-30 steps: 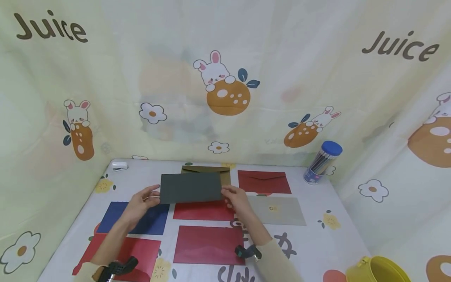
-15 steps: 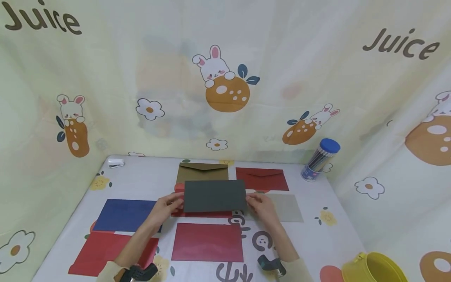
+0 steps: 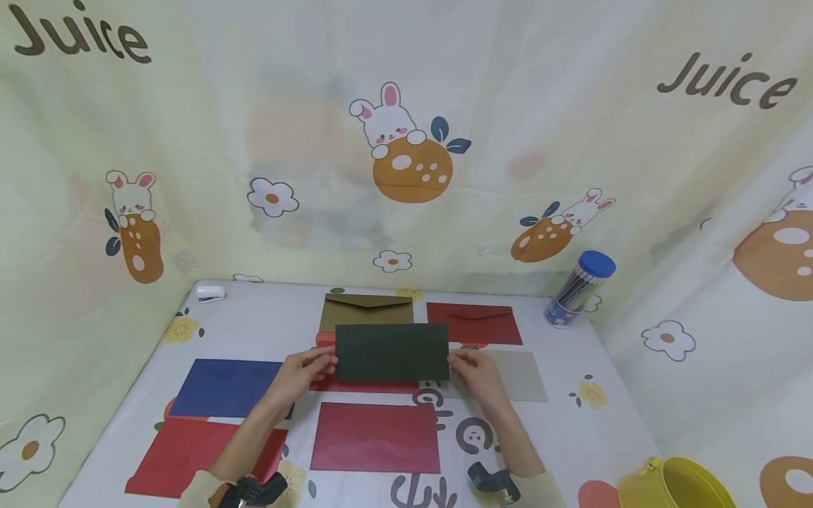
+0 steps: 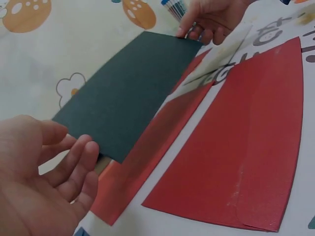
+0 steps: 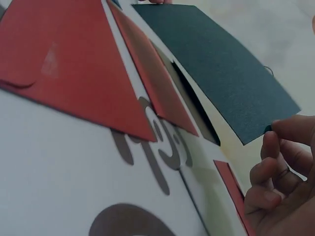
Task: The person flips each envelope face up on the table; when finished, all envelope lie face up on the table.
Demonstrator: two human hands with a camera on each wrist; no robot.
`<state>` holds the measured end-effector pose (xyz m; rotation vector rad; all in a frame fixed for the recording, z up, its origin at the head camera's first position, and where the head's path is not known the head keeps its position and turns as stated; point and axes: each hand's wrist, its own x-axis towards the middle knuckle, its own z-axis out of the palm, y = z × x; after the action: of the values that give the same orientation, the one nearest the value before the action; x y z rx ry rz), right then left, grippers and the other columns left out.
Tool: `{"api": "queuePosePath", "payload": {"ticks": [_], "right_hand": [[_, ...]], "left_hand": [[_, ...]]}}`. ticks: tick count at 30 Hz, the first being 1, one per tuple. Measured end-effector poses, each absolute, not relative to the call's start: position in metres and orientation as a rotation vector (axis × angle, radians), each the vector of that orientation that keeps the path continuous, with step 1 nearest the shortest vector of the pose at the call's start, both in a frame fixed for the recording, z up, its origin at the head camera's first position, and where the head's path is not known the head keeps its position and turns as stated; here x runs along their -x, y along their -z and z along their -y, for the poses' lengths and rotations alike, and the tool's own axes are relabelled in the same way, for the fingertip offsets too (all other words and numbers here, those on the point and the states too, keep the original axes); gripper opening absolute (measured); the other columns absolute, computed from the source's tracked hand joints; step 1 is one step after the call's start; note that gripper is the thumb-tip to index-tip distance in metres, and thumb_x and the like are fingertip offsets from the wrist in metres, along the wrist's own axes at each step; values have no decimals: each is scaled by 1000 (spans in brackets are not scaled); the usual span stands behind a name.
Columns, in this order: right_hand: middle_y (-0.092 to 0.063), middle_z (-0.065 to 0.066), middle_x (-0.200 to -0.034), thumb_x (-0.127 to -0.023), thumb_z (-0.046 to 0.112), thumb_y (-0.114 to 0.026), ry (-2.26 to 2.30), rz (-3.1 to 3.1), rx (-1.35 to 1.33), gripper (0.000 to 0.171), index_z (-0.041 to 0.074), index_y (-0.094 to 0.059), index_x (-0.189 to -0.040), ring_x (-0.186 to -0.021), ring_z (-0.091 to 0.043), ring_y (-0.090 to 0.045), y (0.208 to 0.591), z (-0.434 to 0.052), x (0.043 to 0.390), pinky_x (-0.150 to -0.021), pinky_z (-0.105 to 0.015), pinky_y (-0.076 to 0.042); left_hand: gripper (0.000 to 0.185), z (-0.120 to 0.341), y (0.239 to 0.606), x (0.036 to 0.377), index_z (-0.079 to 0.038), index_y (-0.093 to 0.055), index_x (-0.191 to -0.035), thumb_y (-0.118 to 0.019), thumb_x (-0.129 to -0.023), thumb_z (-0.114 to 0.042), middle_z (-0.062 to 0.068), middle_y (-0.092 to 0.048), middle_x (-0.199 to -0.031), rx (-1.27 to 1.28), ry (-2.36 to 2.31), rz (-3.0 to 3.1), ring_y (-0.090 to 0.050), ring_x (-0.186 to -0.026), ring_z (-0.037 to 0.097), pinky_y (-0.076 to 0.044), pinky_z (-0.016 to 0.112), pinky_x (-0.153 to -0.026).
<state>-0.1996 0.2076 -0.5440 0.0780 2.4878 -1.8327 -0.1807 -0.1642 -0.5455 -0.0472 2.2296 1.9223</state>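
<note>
I hold a dark green envelope (image 3: 392, 351) flat and a little above the table, one short end in each hand. My left hand (image 3: 327, 361) pinches its left end, and in the left wrist view those fingers (image 4: 81, 164) lie under that edge of the envelope (image 4: 128, 93). My right hand (image 3: 456, 358) pinches the right end. In the right wrist view its thumb and curled fingers (image 5: 275, 147) meet at the envelope's corner (image 5: 216, 69). A red envelope (image 3: 365, 385) lies partly hidden beneath the dark one.
Other envelopes lie on the table: blue (image 3: 225, 388), red (image 3: 375, 437), red (image 3: 190, 458), brown (image 3: 367, 310), red (image 3: 473, 323), grey (image 3: 521, 375). A blue-capped pencil tube (image 3: 578, 291) stands back right, a yellow tin (image 3: 676, 487) front right, a white stapler (image 3: 210, 293) back left.
Over the last second both hands carried the dark envelope to the right, off the blue envelope's side and over the middle red one. In the last half second it barely moved.
</note>
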Motion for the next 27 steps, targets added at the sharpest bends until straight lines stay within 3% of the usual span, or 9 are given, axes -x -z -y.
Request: {"api": "queuePosePath", "payload": {"ticks": [7, 12, 20, 27], "right_hand": [[-65, -21, -91, -96, 31, -70, 1977, -2361, -11, 28, 6, -73, -108, -72, -18, -55, 542, -208, 202, -56, -23, -40], [-63, -19, -90, -93, 33, -73, 2003, -2326, 46, 31, 10, -74, -114, -75, -20, -55, 538, -203, 201, -58, -25, -42], [-68, -13, -106, -95, 20, -72, 2068, -2188, 64, 35, 6, -63, -125, -82, -17, -61, 537, -191, 203, -65, -25, -48], [-69, -9, -96, -93, 17, -74, 2175, -2124, 16, 33, 3, -63, -121, -79, -16, -64, 537, -173, 205, -66, -26, -53]], "left_hand": [[45, 170, 539, 182, -7, -63, -135, -56, -103, -39, 14, -70, -123, 52, -1988, -2186, -65, -114, 31, -47, 47, -104], [43, 175, 537, 183, -9, -65, -133, -58, -102, -39, 14, -65, -130, 32, -2017, -2207, -61, -120, 29, -46, 46, -106], [40, 182, 539, 178, -10, -63, -135, -70, -96, -15, 12, -59, -135, -4, -2032, -2273, -62, -117, 21, -49, 22, -94], [41, 187, 539, 179, -12, -63, -134, -71, -94, -14, 13, -63, -130, 62, -2029, -2340, -65, -116, 25, -51, 27, -94]]}}
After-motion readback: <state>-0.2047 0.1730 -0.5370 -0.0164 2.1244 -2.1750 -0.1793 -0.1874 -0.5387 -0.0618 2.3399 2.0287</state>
